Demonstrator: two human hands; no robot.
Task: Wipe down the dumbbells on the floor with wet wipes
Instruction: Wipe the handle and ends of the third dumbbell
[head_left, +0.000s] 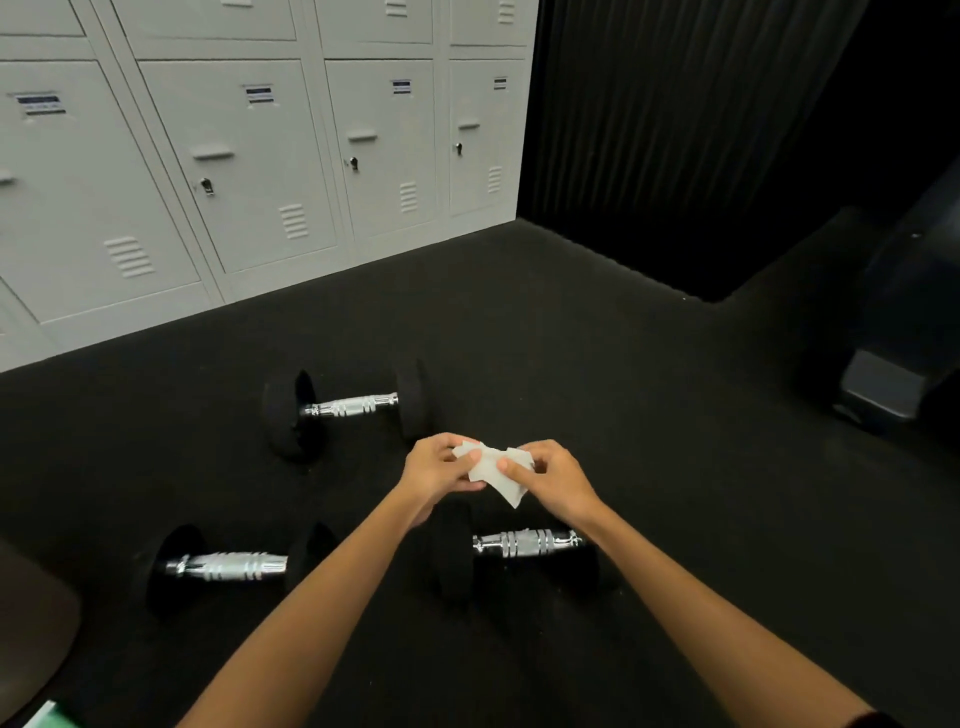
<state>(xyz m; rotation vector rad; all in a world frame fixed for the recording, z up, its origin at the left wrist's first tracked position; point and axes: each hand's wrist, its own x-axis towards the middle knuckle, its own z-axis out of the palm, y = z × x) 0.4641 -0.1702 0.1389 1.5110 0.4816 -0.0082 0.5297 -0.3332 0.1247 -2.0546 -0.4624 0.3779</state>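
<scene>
both hands, left hand (434, 467) and right hand (553, 475), pinch a soft, light wet wipe (496, 470) above the floor (649, 415). three dumbbells (345, 408) lie there, probably heavy; the shiny handles look best to hold.

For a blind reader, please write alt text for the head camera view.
Both hands, left hand and right hand, pinch a white wet wipe above three dumbbells lying on a black floor. Grey lockers stand behind.
</scene>
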